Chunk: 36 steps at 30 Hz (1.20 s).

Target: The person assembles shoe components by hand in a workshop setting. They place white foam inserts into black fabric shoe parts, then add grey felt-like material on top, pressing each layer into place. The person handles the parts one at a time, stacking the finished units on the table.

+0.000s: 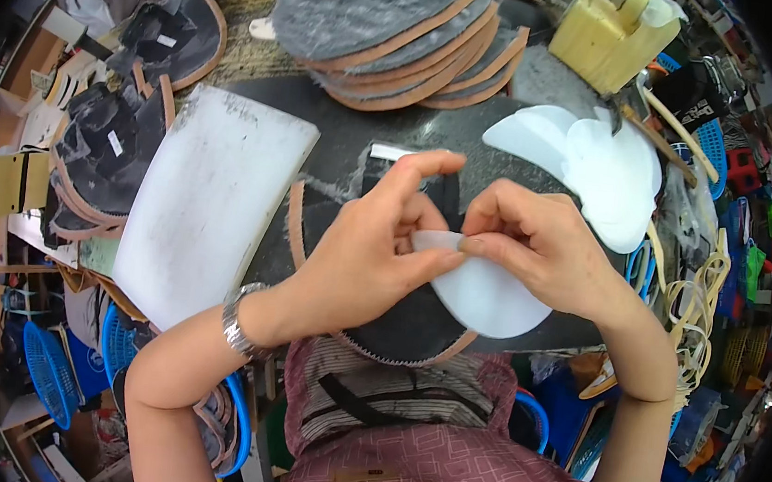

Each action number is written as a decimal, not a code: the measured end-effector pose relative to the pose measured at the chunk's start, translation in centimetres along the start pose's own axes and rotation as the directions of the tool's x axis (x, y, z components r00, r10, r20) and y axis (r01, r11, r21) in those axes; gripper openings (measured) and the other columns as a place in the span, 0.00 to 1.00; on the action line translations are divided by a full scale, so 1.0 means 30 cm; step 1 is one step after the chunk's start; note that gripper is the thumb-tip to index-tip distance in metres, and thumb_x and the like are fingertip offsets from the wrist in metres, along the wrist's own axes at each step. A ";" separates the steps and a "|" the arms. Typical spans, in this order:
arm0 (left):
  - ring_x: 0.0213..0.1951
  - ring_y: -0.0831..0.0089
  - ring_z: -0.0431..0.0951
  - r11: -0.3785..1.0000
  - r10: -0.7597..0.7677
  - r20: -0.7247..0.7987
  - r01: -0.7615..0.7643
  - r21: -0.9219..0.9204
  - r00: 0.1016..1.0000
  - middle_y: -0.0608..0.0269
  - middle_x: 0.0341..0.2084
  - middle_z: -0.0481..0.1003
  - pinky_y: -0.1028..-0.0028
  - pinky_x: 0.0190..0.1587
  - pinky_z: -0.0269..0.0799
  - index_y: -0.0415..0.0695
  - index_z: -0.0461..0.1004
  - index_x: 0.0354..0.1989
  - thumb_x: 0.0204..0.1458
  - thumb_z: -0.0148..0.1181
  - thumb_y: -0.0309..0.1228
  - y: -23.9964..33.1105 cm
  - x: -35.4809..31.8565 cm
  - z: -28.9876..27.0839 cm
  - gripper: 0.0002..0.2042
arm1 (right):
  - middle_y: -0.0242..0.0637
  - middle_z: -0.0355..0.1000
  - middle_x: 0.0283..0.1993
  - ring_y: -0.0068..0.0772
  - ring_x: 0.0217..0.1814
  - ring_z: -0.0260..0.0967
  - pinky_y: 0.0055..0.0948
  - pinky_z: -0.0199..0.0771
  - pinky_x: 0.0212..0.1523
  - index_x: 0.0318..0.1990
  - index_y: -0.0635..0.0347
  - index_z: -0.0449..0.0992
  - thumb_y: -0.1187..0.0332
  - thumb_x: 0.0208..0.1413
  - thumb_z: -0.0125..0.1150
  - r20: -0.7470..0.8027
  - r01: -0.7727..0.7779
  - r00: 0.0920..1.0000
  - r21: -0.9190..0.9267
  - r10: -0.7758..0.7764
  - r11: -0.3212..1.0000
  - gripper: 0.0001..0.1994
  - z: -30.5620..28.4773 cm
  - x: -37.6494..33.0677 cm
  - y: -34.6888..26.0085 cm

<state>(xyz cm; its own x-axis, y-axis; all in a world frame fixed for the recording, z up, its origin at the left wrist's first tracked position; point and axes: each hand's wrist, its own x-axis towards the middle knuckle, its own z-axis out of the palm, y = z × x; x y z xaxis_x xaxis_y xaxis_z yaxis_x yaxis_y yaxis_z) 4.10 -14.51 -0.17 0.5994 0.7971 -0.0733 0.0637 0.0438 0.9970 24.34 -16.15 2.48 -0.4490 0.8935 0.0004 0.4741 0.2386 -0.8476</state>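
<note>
Near the front edge of the table, both my hands hold a thin, curved white sheet piece [496, 300] by its upper edge. My left hand [347, 256] has its thumb on the piece's left corner, with the index finger raised and bent. My right hand [557, 253] pinches the same edge between thumb and fingers, close to the left thumb. Under the hands lies a black shoe-upper piece [401, 331] with a tan, zigzag-cut border, partly hidden by the white piece and my left hand. A small white label [393, 152] shows above my left hand.
Grey fleecy pieces with tan edges [361, 20] are stacked at the back. More white pieces [610, 179] lie at right, below a yellowish container [610, 40]. A thick white board [213, 206] is at left, beside dark uppers [112, 145]. Blue baskets [50, 374] stand lower.
</note>
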 end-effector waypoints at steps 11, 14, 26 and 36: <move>0.23 0.79 0.72 0.856 -0.252 -0.146 0.291 0.426 0.957 0.64 0.18 0.71 0.80 0.28 0.66 0.43 0.53 0.60 0.43 0.59 0.20 -0.095 -0.224 -0.079 0.33 | 0.34 0.73 0.25 0.19 0.26 0.71 0.19 0.73 0.27 0.31 0.68 0.75 0.75 0.50 0.59 0.373 -0.640 0.743 0.154 0.556 0.753 0.05 0.094 -0.071 0.118; 0.22 0.76 0.72 0.836 -0.268 -0.130 0.298 0.462 0.955 0.63 0.18 0.71 0.78 0.27 0.66 0.42 0.54 0.59 0.42 0.59 0.21 -0.109 -0.212 -0.080 0.33 | 0.34 0.72 0.24 0.19 0.25 0.70 0.19 0.72 0.27 0.30 0.68 0.75 0.74 0.49 0.60 0.379 -0.659 0.723 0.129 0.577 0.741 0.05 0.108 -0.064 0.129; 0.27 0.59 0.72 0.347 0.076 -0.035 0.006 0.938 0.997 0.57 0.23 0.71 0.65 0.31 0.68 0.43 0.61 0.55 0.37 0.66 0.29 -0.102 -0.235 -0.085 0.32 | 0.42 0.71 0.23 0.39 0.26 0.72 0.35 0.71 0.26 0.23 0.61 0.71 0.63 0.41 0.66 0.126 -0.105 0.961 -0.654 0.245 0.750 0.12 0.142 -0.124 0.089; 0.26 0.80 0.70 0.842 -0.080 -0.288 0.220 0.493 0.954 0.67 0.25 0.71 0.79 0.32 0.66 0.39 0.65 0.52 0.50 0.59 0.28 -0.078 0.078 -0.153 0.20 | 0.37 0.71 0.21 0.29 0.27 0.71 0.28 0.69 0.28 0.24 0.63 0.75 0.60 0.49 0.63 -0.120 -0.457 0.888 -0.126 0.444 0.880 0.13 0.070 0.143 0.203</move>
<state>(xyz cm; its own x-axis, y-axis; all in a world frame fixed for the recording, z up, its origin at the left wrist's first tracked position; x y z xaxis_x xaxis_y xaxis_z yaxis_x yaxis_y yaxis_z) 1.69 -9.98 -2.56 0.3370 0.9306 -0.1427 0.5790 -0.0853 0.8109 23.71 -11.65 -3.79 -0.0974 0.9448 -0.3127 0.7184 -0.1507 -0.6791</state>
